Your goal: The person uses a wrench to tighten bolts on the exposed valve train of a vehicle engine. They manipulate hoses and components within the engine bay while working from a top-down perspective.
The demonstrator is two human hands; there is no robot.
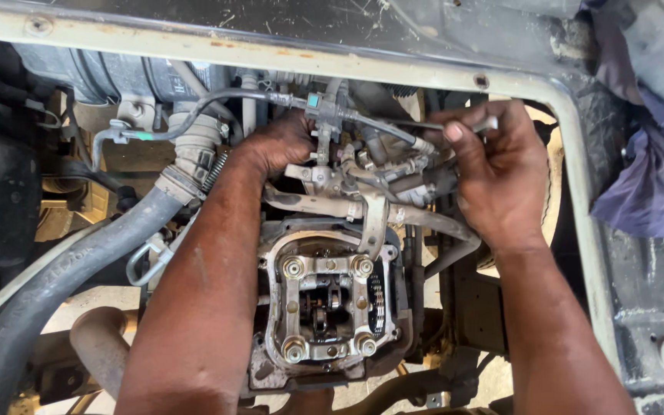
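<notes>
My left hand (pixel 277 144) reaches deep into the engine bay, fingers curled behind a metal bracket and fuel fitting (pixel 323 115); what it grips is hidden. My right hand (pixel 497 173) pinches a thin metal tool or rod (pixel 479 124) between thumb and fingers at the upper right of the engine. Below both hands sits the uncovered cylinder head (pixel 324 307) with four stud nuts, rocker parts and a timing chain (pixel 376 303) showing.
A thick black rubber hose (pixel 63 284) runs from lower left to a clamped ribbed coupling (pixel 194 150). A painted, rusty frame edge (pixel 270 55) borders the opening on top and right. A blue-purple rag (pixel 655 177) lies at the right.
</notes>
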